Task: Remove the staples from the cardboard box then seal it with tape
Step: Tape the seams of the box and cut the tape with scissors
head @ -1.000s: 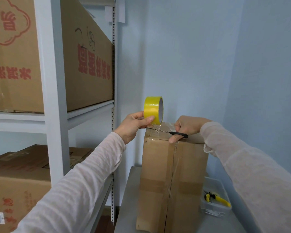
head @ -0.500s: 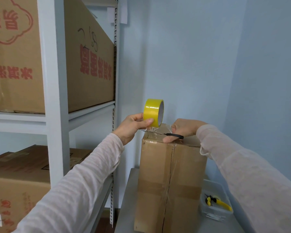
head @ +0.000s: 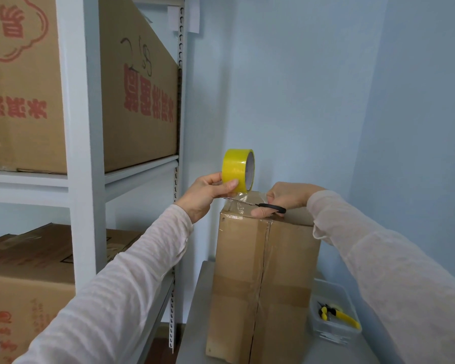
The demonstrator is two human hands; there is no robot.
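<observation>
A tall brown cardboard box (head: 265,271) stands upright on a grey table (head: 195,324), with old brown tape across its front. My left hand (head: 205,193) grips a yellow tape roll (head: 238,170) just above the box's top left corner. A clear strip of tape (head: 243,202) runs from the roll down onto the box top. My right hand (head: 281,199) holds black-handled scissors (head: 271,207) over the box top, their blades pointing left across the strip.
A white metal shelf rack (head: 84,158) stands to the left, loaded with large printed cardboard cartons (head: 139,101). A clear plastic bin (head: 334,332) on the table right of the box holds a yellow-handled tool (head: 339,315). Blue walls close in behind and to the right.
The view has shifted slightly. Both hands stay at the box top, with the scissors still across the clear tape strip between the roll and the box.
</observation>
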